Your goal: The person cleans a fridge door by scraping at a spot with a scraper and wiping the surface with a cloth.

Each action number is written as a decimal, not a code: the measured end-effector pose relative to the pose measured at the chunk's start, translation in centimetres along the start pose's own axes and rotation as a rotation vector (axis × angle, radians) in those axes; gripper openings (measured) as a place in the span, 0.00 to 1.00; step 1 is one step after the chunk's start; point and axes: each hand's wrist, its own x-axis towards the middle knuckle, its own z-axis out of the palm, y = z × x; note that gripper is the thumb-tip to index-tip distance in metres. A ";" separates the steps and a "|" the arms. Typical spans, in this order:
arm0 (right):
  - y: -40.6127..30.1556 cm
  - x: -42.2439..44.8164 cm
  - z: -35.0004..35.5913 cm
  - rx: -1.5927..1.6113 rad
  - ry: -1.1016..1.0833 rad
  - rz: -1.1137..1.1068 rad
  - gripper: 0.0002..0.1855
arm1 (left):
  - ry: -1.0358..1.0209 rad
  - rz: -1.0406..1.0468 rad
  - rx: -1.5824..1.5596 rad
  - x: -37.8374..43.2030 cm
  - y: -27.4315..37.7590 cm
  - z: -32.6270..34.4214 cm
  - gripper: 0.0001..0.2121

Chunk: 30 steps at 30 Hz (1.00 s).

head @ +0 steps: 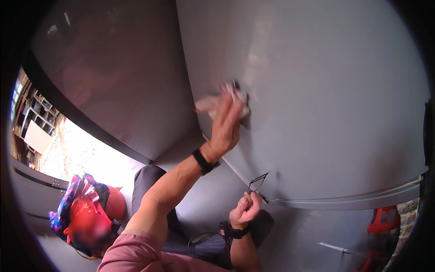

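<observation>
My left hand [226, 131] is raised against an upright grey panel [323, 102]. A crumpled whitish cloth with dark and reddish marks [234, 97] is under its fingers, pressed to the panel and blurred by motion. Lower and to the right, my right hand [245, 209] is closed around the handle of a small tool with a thin, dark, angular loop head [259, 180]. The loop points up, near the panel's bottom edge. Its exact kind cannot be told. Both wrists wear dark bands.
A second, darker panel [119, 74] meets the grey one at a corner. At left sits a patterned fabric bag [66, 207] with red things beside it. A thin cable loop [204, 238] lies by my lap. Red-and-black equipment [384, 221] stands at lower right; shelving [40, 108] shows outside.
</observation>
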 end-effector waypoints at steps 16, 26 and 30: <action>-4.6 5.7 3.1 0.589 0.073 0.483 0.24 | -0.577 -0.419 -0.515 -6.6 -0.3 -4.9 0.12; -7.1 7.4 3.6 0.705 0.090 0.649 0.22 | -0.321 -0.287 -0.647 -5.0 1.3 -4.1 0.16; -8.0 8.9 4.5 0.811 0.069 0.678 0.19 | -0.208 -0.183 -0.487 -3.7 0.5 -4.6 0.18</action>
